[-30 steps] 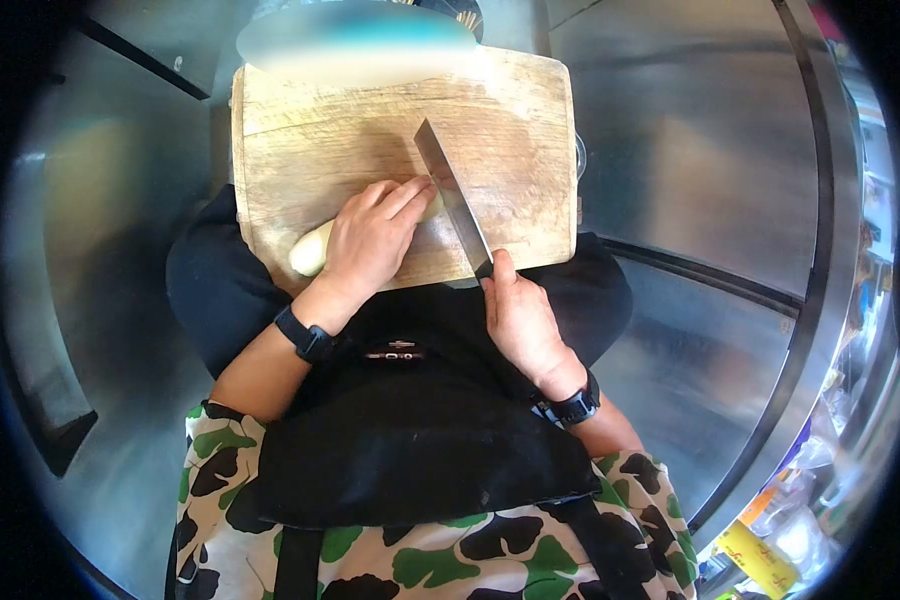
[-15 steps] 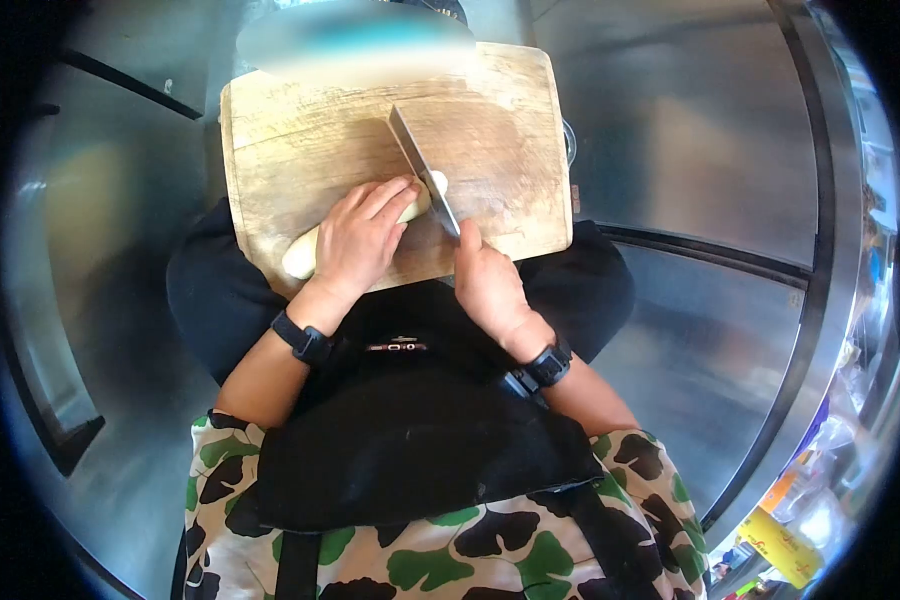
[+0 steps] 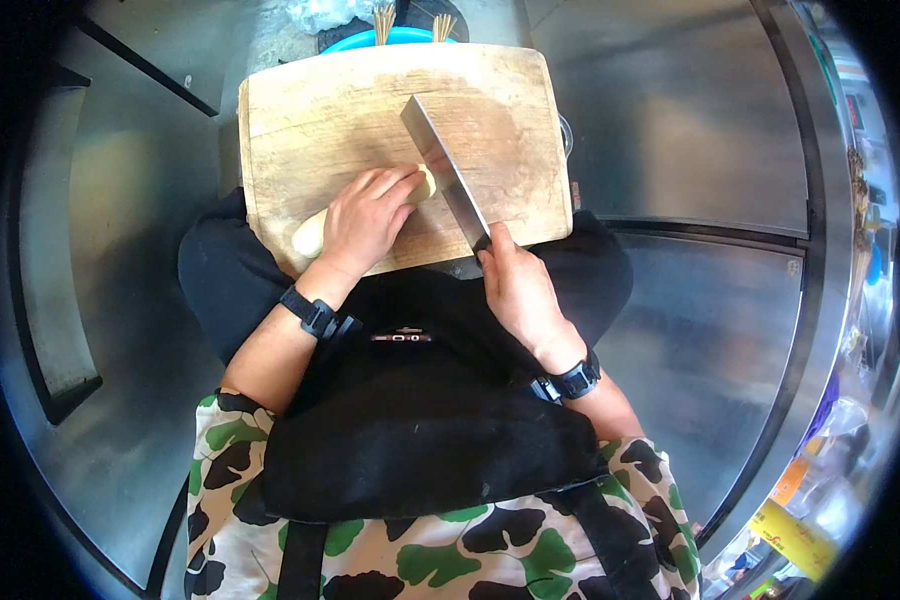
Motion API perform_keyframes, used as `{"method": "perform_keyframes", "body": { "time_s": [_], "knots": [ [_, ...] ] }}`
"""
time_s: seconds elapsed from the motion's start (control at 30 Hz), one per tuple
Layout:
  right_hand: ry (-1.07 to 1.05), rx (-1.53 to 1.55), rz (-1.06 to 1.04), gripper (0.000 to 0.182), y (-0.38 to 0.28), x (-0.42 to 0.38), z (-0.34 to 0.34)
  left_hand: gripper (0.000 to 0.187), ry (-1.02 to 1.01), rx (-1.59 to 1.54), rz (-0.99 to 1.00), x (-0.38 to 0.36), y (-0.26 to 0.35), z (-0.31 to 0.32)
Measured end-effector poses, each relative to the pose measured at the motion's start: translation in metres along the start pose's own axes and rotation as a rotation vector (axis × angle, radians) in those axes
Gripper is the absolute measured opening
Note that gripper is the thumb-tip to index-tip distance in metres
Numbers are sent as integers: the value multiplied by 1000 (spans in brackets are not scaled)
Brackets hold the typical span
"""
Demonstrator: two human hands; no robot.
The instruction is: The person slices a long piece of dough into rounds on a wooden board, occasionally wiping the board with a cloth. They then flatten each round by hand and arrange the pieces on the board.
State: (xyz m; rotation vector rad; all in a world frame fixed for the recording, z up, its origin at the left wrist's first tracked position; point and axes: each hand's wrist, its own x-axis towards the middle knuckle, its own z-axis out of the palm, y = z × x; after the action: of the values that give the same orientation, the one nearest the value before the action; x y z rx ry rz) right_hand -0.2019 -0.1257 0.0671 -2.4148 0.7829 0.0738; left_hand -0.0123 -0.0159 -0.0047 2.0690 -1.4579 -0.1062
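A long, pale, peeled vegetable (image 3: 310, 236) lies slantwise on the wooden cutting board (image 3: 505, 130); its exact kind cannot be told. My left hand (image 3: 365, 220) is closed over its middle, fingers bent near the cut end at the upper right. In my right hand (image 3: 523, 295) is the handle of a cleaver (image 3: 443, 168). The broad blade points up and left across the board, just right of the cut end, with a small gap between them. Much of the vegetable's middle is hidden under my left hand.
The board rests over my legs. Beyond its far edge are a blue basin (image 3: 390, 37) and bundles of thin sticks (image 3: 383, 24). Metal cabinet fronts (image 3: 690, 130) stand to the right, a metal panel (image 3: 155, 200) to the left. Packaged goods (image 3: 795, 540) sit at the far right.
The cleaver has shifted right, away from the vegetable's cut end, and its blade face shows more. A white piece seen beside the blade earlier is no longer visible. My left hand keeps its hold.
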Motion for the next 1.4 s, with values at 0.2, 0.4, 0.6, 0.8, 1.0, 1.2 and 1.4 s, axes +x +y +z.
{"method": "perform_keyframes", "body": {
  "time_s": [0.2,0.4,0.6,0.8,1.0,1.2,1.4],
  "knots": [
    [-26,-52,5,13,0,-4,3,42,9,5,0,1,0,1],
    [-94,-40,57,14,-4,-1,2,42,8,11,0,2,-1,2],
    [-158,-54,44,19,0,7,3,42,-2,10,-16,3,-5,6],
    [-267,-89,129,25,-5,22,5,42,-11,6,-39,8,-5,5],
    [-191,-54,23,23,9,29,18,40,-7,-13,-47,10,-6,6],
    [-235,-103,87,26,-1,46,29,39,17,-5,-50,7,-9,9],
    [-186,-85,102,24,12,49,32,45,22,19,-49,-1,-7,7]
  ]
}}
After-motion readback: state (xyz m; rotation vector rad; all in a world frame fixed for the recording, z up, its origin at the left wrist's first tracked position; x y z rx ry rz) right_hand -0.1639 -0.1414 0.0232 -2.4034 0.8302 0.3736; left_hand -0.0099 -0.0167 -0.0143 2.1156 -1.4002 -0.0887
